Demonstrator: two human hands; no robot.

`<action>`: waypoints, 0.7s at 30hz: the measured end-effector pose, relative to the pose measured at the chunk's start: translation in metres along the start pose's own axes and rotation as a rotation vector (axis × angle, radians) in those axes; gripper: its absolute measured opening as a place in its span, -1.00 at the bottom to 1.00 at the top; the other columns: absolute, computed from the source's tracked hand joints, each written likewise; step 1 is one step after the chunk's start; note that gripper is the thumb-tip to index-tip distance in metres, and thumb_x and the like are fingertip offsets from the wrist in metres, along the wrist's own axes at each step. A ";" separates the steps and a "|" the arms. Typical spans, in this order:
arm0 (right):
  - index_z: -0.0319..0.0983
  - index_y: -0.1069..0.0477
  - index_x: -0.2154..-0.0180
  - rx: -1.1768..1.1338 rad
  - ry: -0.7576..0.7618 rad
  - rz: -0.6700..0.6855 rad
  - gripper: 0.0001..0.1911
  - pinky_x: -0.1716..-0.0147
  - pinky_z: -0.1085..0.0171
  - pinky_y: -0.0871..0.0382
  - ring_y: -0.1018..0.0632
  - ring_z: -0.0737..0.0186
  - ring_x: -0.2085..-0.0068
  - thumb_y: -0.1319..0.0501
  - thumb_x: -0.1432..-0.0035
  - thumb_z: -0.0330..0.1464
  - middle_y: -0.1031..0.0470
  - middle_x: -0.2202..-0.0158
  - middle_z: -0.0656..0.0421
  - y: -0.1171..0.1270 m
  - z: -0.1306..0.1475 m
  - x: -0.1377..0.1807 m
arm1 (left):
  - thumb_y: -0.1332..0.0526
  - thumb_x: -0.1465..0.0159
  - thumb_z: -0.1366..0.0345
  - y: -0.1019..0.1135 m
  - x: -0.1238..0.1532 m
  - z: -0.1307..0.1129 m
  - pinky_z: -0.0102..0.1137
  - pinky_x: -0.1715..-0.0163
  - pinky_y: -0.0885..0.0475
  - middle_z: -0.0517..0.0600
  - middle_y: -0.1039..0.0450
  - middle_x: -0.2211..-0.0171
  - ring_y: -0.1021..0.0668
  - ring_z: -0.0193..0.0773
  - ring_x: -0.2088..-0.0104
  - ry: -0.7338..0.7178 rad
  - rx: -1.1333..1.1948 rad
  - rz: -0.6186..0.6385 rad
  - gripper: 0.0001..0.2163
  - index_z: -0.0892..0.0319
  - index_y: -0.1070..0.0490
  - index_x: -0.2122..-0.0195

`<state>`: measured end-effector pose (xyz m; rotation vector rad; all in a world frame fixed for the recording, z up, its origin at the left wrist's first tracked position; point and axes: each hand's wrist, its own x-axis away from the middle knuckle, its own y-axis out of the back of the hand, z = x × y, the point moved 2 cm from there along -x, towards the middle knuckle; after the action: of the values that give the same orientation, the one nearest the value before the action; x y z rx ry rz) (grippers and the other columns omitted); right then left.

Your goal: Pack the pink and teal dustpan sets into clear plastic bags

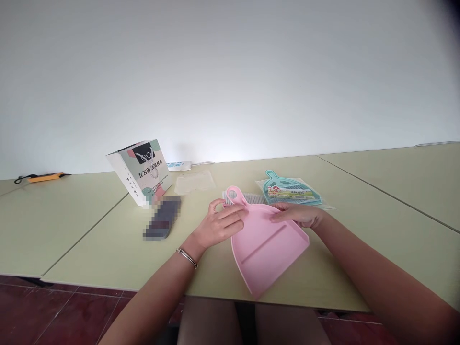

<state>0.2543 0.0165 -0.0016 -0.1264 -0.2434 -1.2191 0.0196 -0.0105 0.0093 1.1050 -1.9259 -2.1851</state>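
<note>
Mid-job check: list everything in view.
Dustpan: 1, pink, between the hands
Brush: 1, pale bristles, behind dustpan
Pack: 1, teal, beyond right hand
Plastic sheet: 1, clear, right of bag
Bag: 1, white with print, left rear
Blurred object: 1, dark, in front of bag
Block: 1, white, by wall
Orange item: 1, orange and black, far left
Table: 1 seamed top, pale green, beneath
Wall: 1, white, behind
Floor: 1, red tiles, below table
Bracelet: 1, silver, left wrist
Legs: 2, shaded, below table
Left hand: 1, bare, at dustpan's handle
Right hand: 1, bare, gripping dustpan's right side
</note>
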 end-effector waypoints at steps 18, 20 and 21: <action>-0.19 -0.39 0.36 -0.215 0.178 -0.556 -0.75 0.51 0.26 -0.33 -0.48 0.16 0.39 -0.28 0.18 -0.27 -0.48 0.37 0.13 0.028 0.005 -0.019 | 0.01 -0.32 0.10 -0.004 0.000 0.006 -0.36 0.27 -0.31 0.03 -0.46 0.38 -0.49 -0.22 0.31 0.318 0.165 0.339 -0.67 0.13 -0.50 0.28; -0.19 -0.39 0.38 -0.223 0.162 -0.561 -0.77 0.53 0.28 -0.32 -0.47 0.18 0.41 -0.27 0.19 -0.29 -0.47 0.38 0.13 0.030 0.003 -0.021 | -0.13 -0.24 0.10 0.000 0.003 0.008 -0.38 0.24 -0.33 0.00 -0.45 0.29 -0.48 -0.23 0.25 0.273 0.340 0.373 -0.74 0.08 -0.48 0.17; -0.19 -0.38 0.39 -0.219 0.159 -0.564 -0.78 0.53 0.28 -0.31 -0.47 0.18 0.41 -0.27 0.18 -0.30 -0.46 0.38 0.13 0.030 0.002 -0.022 | -0.20 -0.18 0.10 0.003 0.006 0.011 -0.38 0.19 -0.33 0.00 -0.45 0.23 -0.47 -0.22 0.20 0.269 0.414 0.396 -0.72 0.05 -0.46 0.12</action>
<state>0.2756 0.0470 -0.0044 -0.1554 0.0006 -1.8077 0.0090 -0.0046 0.0088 0.8926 -2.2805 -1.4044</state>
